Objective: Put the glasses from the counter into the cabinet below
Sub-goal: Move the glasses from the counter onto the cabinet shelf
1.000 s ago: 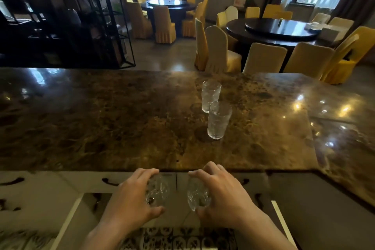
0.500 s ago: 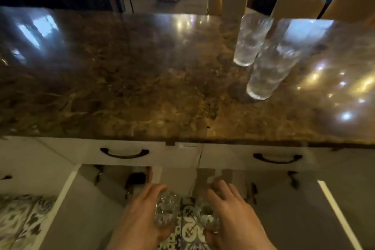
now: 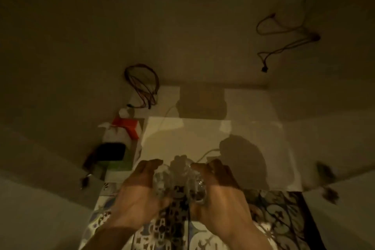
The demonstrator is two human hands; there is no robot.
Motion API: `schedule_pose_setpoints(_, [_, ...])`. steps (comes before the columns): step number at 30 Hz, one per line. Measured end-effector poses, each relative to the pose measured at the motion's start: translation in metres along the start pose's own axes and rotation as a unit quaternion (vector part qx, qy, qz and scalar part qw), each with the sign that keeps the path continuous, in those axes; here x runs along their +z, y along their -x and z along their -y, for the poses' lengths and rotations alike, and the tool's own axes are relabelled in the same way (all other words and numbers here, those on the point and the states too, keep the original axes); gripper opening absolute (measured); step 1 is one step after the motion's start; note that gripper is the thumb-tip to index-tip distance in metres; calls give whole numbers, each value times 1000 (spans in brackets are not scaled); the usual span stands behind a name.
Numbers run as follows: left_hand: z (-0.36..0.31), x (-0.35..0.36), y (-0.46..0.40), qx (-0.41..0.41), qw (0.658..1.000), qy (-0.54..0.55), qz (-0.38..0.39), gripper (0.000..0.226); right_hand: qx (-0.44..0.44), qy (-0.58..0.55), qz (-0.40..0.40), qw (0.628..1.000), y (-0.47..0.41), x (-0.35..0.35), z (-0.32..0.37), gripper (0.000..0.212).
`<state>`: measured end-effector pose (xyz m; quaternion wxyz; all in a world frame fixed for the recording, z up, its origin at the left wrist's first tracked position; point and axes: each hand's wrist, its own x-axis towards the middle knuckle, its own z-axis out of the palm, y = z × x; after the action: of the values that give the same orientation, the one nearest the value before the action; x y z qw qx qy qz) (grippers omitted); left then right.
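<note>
I look into the open cabinet under the counter; its pale floor (image 3: 253, 148) is dimly lit. My left hand (image 3: 140, 195) grips a clear textured glass (image 3: 161, 180) and my right hand (image 3: 219, 193) grips a second one (image 3: 195, 184). The two glasses are side by side, almost touching, held just over the front edge of the cabinet floor. The counter and the glasses on it are out of view.
At the cabinet's left side stand a white and red box (image 3: 121, 130) and a black and green object (image 3: 110, 154). Coiled wires (image 3: 142, 85) hang at the back, more wires (image 3: 284, 34) at the upper right. Patterned floor tiles (image 3: 274, 209) lie below.
The view has dropped from the counter to the inside of the cabinet. Both hands have carried their glasses down and forward to the cabinet's front edge.
</note>
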<state>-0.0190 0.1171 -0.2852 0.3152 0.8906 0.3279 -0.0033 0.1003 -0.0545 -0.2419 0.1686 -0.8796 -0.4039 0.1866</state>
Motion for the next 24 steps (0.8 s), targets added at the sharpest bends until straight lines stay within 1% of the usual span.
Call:
schedule_pose_setpoints(2, [23,31,-35,12,1000,8,-7,93,-9,-3,-14,1000,-24,42,-21,79])
schedule_pose_setpoints(5, [44,62,-87,36,999,-7,-24,95,-7,-12,-27,1000,-57,86,-43,68])
schedule_pose_setpoints(9, [60,81,-155,40,998,-25,-46,97,-46,-1,-64,997,-85,126,-69,77])
schedule_pose_setpoints(13, [65,92,-208,56,997,-22,-53,99,-69,7,-81,994,-104,147,-77,84])
schedule_pose_setpoints(17, [57,105,-249,90,993,-26,-72,101,-72,11,-62,995,-120,156,-77,87])
schedule_pose_setpoints(19, [51,111,-261,101,992,-29,-66,105,-73,20,-50,996,-125,159,-78,87])
schedule_pose_setpoints(21, [48,116,-269,107,992,-27,-63,104,-76,22,-48,996,-127,160,-79,85])
schedule_pose_setpoints(24, [49,124,-274,101,993,-28,-56,106,-73,30,-51,996,-130,164,-81,83])
